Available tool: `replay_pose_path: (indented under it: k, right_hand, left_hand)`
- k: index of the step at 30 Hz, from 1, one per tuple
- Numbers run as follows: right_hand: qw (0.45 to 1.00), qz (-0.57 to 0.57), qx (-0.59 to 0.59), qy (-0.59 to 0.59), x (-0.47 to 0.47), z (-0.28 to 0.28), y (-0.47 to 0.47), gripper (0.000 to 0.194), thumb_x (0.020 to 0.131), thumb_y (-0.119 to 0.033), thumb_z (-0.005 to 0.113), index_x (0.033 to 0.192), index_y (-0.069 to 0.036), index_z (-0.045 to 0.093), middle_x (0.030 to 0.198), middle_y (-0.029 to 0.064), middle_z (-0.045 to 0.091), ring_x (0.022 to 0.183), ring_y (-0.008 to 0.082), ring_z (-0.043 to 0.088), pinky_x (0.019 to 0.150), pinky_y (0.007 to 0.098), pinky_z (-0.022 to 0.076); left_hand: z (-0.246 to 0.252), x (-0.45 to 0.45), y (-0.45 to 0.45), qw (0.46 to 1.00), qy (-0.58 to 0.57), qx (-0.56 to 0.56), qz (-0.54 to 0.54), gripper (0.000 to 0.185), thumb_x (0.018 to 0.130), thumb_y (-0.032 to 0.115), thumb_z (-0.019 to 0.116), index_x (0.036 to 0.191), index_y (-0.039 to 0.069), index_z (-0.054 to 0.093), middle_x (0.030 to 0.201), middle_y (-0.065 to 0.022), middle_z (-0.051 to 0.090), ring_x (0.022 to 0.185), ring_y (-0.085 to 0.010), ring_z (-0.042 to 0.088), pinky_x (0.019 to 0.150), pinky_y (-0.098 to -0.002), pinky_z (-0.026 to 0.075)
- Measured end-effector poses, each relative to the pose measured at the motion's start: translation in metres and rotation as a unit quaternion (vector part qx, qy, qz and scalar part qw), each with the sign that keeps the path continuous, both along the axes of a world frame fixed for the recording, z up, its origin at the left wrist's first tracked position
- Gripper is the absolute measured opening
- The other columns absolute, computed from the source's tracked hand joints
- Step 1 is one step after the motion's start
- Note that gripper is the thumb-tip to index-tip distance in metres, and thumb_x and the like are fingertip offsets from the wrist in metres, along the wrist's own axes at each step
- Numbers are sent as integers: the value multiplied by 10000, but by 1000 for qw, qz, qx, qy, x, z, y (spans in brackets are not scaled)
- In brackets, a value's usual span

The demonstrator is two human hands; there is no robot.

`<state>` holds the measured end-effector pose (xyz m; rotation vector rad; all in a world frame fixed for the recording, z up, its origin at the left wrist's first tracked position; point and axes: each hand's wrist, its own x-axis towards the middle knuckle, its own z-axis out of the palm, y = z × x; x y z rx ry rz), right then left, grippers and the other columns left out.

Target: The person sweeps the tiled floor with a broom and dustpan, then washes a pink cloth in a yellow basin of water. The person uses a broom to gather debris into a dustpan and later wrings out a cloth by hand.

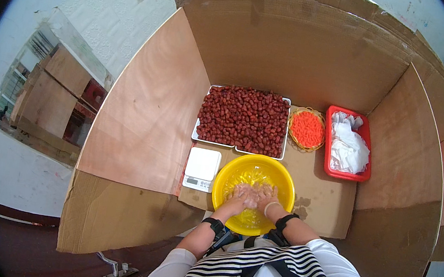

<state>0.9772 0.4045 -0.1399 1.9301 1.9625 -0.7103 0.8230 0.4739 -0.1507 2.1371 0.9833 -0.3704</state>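
Observation:
Both hands are in a yellow plastic basin point(229, 166) of clear, rippling water. My left hand point(239, 198) reaches into the left half of it, fingers spread. Close beside it, my right hand point(268, 196) has its fingers apart too. The splashing water blurs the fingertips, and no object shows in either hand. A white digital kitchen scale point(202, 165) stands just left of the basin. Behind the basin, dried red dates point(245, 118) lie heaped across two white trays point(196, 134) set side by side.
A small woven basket point(290, 137) of orange pieces point(308, 128) sits right of the dates. Farther right, a red plastic basket point(326, 168) holds white pouches or cloths point(349, 148). Cardboard walls point(300, 44) and wood panels point(146, 108) enclose the work surface. Wet spots point(301, 206) mark the cardboard.

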Motion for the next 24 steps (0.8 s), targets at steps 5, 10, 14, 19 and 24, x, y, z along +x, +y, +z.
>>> replay_pose_path:
  k: [5,10,14,19,24]
  right_hand:
    - [954,-153,91,242,0,10,11,384,845,-210,495,1216,-112,498,1254,170,479,1205,384,388,1011,491,276]
    - [831,-230,219,458,-39,67,25,176,803,-205,528,825,-47,602,844,184,600,875,374,545,859,429,402]
    - [865,-109,346,348,-66,110,21,153,786,-176,530,836,-39,575,835,176,544,857,349,523,791,406,414]
    - [861,-115,398,295,-62,131,28,178,788,-220,542,755,-55,598,771,155,569,809,350,533,827,417,410]
    - [887,-95,378,247,-51,128,43,271,817,-297,518,709,-80,638,747,125,624,759,324,588,760,426,456]
  left_hand:
    - [-22,1,25,830,-300,-402,243,496,939,449,359,1291,119,471,1369,-130,402,1228,-286,409,1016,-429,325]
    - [5,-6,37,574,-337,-675,319,578,933,541,308,1228,86,507,1239,-80,507,1069,-217,518,929,-337,410]
    - [35,12,22,577,-403,-609,365,468,942,491,334,1063,104,567,1018,-62,591,915,-213,565,816,-325,462]
    - [39,17,22,551,-439,-624,339,414,946,449,344,1050,107,554,994,-53,593,867,-204,573,762,-308,472]
    - [34,18,23,559,-403,-621,374,361,950,407,354,1038,111,541,970,-44,594,820,-196,582,709,-291,481]
